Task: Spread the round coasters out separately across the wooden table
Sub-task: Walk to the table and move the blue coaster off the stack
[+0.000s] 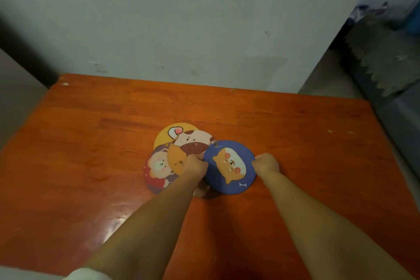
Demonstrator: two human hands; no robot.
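Several round cartoon coasters lie overlapping in a pile at the middle of the orange wooden table (306, 120). A blue coaster with an orange dog (229, 166) lies at the right of the pile. My right hand (267, 163) pinches its right edge. My left hand (195, 163) is closed at its left edge, over an orange coaster (176, 157). Behind are a yellow coaster (166, 134) and a pink-and-brown cow coaster (193, 141). A coaster with a white bear (156, 168) sits at the left. Another coaster edge (205, 193) peeks from under my left wrist.
A pale wall (181, 18) rises right behind the table's far edge. A grey cabinet side (16, 88) stands at the left. At the right the table ends, with grey floor and a jagged grey object (381, 63) beyond. Bare wood surrounds the pile.
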